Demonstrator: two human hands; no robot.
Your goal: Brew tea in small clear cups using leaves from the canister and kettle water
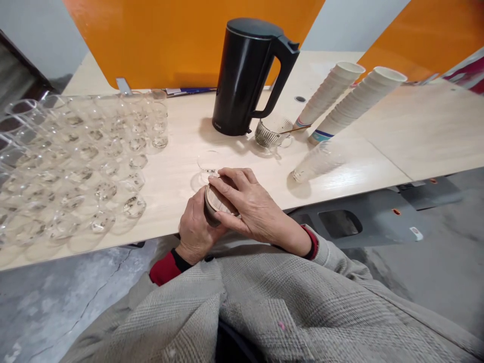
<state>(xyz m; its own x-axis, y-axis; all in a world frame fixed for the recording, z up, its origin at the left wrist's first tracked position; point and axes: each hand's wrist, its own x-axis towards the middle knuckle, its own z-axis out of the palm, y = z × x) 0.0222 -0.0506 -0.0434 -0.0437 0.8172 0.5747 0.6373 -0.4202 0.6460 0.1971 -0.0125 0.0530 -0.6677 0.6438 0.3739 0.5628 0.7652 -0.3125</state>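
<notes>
Left hand [196, 227] wraps jar [210, 214]; right hand [252, 204] clasps lid [221, 200]

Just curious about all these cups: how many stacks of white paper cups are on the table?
2. One stack stands right of the black kettle, the second stack further right. Any behind the kettle would be hidden.

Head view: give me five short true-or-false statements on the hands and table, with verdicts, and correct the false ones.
1. The left hand is wrapped around a round container. True.
2. The black electric kettle stands upright. True.
3. The right hand grips the kettle's handle. False: its fingers are on the container's wood-grain top.
4. The paper-cup stacks stand left of the kettle in the picture. False: they stand to its right.
5. A ribbed glass cup sits beside the kettle. True.
</notes>
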